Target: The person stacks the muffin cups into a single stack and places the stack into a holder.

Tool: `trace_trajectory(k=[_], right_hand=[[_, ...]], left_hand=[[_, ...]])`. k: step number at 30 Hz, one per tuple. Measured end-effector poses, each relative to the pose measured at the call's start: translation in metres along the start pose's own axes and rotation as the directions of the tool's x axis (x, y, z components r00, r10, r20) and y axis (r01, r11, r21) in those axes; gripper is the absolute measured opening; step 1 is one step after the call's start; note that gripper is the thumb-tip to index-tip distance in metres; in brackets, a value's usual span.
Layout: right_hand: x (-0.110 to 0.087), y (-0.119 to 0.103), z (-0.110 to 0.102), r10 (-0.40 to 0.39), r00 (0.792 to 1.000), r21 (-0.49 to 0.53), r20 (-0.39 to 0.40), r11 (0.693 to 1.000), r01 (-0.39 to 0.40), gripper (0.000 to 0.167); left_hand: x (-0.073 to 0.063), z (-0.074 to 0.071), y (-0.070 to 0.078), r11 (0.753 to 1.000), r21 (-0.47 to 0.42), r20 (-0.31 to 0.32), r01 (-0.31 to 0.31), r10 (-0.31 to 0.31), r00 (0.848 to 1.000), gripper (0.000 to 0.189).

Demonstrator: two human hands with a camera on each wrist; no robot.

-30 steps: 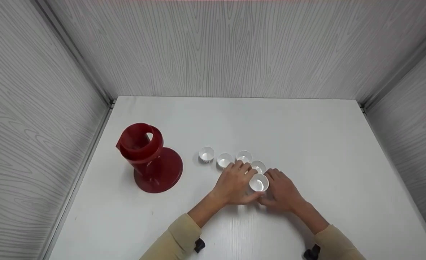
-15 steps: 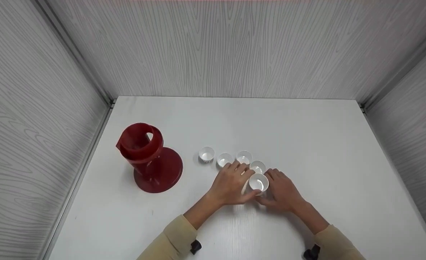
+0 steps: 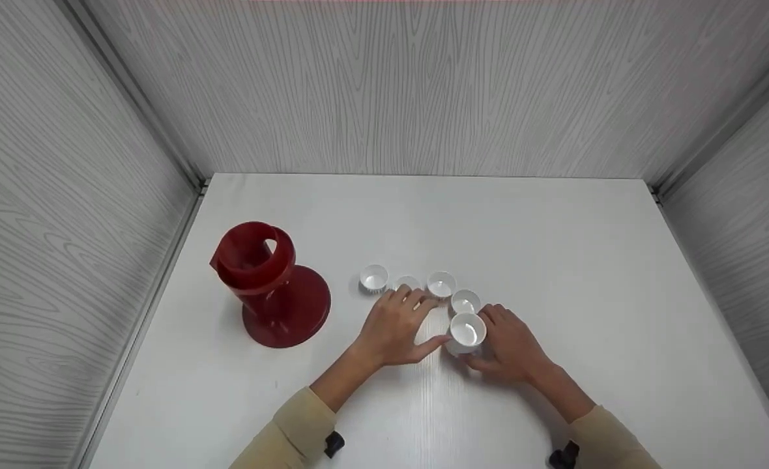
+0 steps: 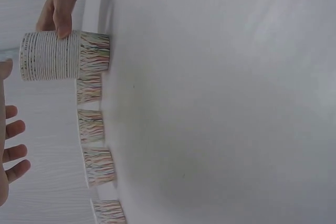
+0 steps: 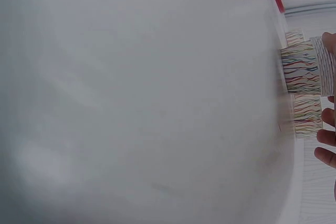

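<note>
A stack of nested white paper cups (image 3: 468, 330) stands upright on the table, its cups patterned with wavy coloured lines, as the left wrist view shows. My right hand (image 3: 513, 345) grips it from the right, thumb against its near side. On the other side, my left hand (image 3: 391, 329) is spread, fingers apart, with the thumb tip close to the stack. Several single cups stand mouth up in an uneven row beyond: one cup (image 3: 466, 301) right behind the stack, another cup (image 3: 442, 284) near my left fingertips, a cup (image 3: 407, 283) partly hidden behind those fingers, and a leftmost cup (image 3: 374, 278).
A dark red plastic stand (image 3: 285, 306) with a round base and an open curled top is at the left of the white table (image 3: 554, 247). Grey wood-grain panels (image 3: 384, 91) wall the table at the back and both sides.
My left hand has drawn away from the stack to the left, its thumb coming off the cups. My right hand and the stack stay in place.
</note>
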State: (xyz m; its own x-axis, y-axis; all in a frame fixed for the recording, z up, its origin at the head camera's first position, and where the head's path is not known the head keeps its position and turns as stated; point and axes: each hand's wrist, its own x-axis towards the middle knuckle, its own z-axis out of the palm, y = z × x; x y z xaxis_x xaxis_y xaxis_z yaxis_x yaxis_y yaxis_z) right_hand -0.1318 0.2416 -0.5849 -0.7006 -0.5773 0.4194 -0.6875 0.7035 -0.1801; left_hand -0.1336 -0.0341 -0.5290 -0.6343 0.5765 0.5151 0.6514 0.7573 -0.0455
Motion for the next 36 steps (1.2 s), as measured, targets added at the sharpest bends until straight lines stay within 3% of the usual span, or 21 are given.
trace_trajectory(k=[6,17,29,36], right_hand=[[0.001,0.001,0.001,0.006,1.0,0.007,0.0,1.0,-0.006,0.067],[0.002,0.0,-0.001,0.003,1.0,0.017,-0.001,1.0,-0.003,0.066],[0.001,0.0,0.0,0.013,1.0,-0.019,0.011,1.0,-0.012,0.064],[0.0,0.001,0.002,-0.022,0.999,-0.025,-0.033,0.999,0.021,0.063]], left_hand=[[-0.005,-0.001,-0.015,0.998,0.062,0.014,-0.018,0.017,1.0,0.061],[-0.01,0.01,-0.037,0.993,0.111,0.118,-0.043,0.03,0.993,0.057],[-0.004,0.025,-0.051,0.982,0.184,0.231,-0.035,-0.009,0.973,0.061],[0.001,0.03,-0.056,0.984,0.175,0.241,-0.025,-0.018,0.97,0.063]])
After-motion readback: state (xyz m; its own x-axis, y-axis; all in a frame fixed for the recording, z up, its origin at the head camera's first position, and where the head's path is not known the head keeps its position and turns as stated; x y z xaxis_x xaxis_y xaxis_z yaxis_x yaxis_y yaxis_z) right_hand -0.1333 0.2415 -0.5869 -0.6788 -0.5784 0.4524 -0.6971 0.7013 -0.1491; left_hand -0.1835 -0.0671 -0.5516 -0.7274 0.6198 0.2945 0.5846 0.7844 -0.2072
